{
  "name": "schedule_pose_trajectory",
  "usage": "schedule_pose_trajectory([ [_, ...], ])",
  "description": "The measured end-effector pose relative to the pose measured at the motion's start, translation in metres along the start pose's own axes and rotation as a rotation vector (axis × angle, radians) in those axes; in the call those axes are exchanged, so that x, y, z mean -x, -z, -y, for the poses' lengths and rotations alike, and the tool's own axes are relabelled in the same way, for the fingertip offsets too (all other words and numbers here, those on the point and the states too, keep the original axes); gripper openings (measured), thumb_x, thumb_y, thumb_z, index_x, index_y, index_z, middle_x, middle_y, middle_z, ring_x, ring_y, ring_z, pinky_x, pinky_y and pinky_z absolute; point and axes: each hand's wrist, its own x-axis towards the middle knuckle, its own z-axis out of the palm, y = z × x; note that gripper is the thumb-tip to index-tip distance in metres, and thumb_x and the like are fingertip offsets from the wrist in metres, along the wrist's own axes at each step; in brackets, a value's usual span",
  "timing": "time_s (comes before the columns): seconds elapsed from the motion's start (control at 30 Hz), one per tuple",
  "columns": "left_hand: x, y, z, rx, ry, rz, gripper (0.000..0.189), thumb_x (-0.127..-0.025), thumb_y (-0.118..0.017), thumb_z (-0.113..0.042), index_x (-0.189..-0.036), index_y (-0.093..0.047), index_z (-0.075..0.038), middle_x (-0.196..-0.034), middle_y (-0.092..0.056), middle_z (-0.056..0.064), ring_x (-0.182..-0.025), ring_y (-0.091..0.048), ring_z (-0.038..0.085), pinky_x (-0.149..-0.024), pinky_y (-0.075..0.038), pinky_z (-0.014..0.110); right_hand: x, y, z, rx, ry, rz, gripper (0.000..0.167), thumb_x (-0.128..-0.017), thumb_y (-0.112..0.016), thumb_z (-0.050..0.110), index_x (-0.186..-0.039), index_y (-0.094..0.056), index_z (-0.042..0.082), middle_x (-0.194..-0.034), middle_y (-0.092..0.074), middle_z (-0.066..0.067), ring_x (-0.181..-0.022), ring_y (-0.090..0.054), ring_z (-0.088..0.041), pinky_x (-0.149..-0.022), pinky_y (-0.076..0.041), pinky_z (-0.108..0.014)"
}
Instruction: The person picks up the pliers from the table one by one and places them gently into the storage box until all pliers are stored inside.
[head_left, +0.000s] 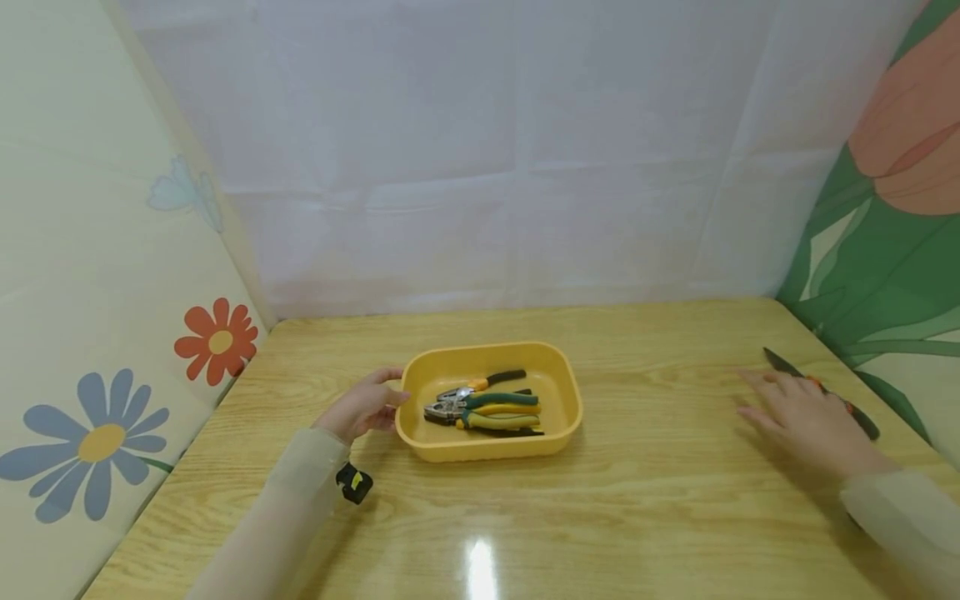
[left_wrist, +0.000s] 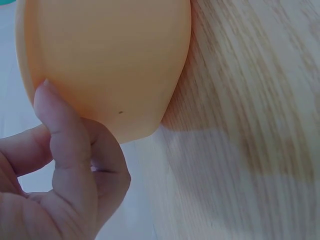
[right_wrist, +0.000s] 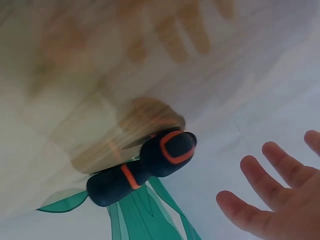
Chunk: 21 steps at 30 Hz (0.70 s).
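Observation:
My left hand (head_left: 369, 407) pinches the left rim of a yellow plastic tray (head_left: 566, 425), which rests on the table. In the left wrist view the thumb (left_wrist: 65, 135) overlaps the tray's side, with the other fingers bent near its edge. Several pliers lie in the tray, among them green-handled pliers (head_left: 510, 401), yellow-handled pliers (head_left: 495, 421) and pliers with a black and orange handle (head_left: 506, 378). At far right my right hand (head_left: 813, 421) hovers with spread fingers beside a knife (head_left: 862, 421) with a dark blade and black-and-orange handle, partly hidden behind it. It holds nothing.
The wood-grain table (head_left: 645, 517) reaches back to a white cloth wall (head_left: 480, 167). Flower-printed panels (head_left: 90, 275) stand along the left and right sides. A small black device (head_left: 354, 482) sits at my left wrist.

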Motion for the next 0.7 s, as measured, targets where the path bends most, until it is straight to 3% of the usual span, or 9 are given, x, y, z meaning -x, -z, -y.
schedule_pose_trajectory([
  [0.3, 0.002, 0.001, 0.001, 0.001, -0.003, 0.011, 0.054, -0.099, -0.05, -0.003, -0.148, -0.028, -0.003, -0.096, -0.056, 0.014, -0.062, -0.056, 0.014, -0.053, -0.05, 0.023, 0.006, -0.006, -0.019, 0.034, 0.005, -0.053, 0.053, -0.097, -0.059, 0.035, -0.135, -0.044, 0.0, -0.111, -0.053, -0.035, -0.096, -0.05, -0.057, -0.066, -0.043, -0.068],
  [0.7, 0.0, 0.001, 0.002, 0.002, -0.014, 0.004, 0.052, -0.099, -0.049, -0.003, -0.147, -0.03, -0.004, -0.093, -0.058, 0.014, -0.061, -0.054, 0.015, -0.051, -0.048, 0.022, 0.009, 0.003, -0.03, 0.025, -0.139, 0.115, 0.069, -0.102, -0.047, 0.043, -0.145, -0.027, -0.007, -0.117, -0.041, -0.045, -0.102, -0.04, -0.065, -0.07, -0.039, -0.075],
])
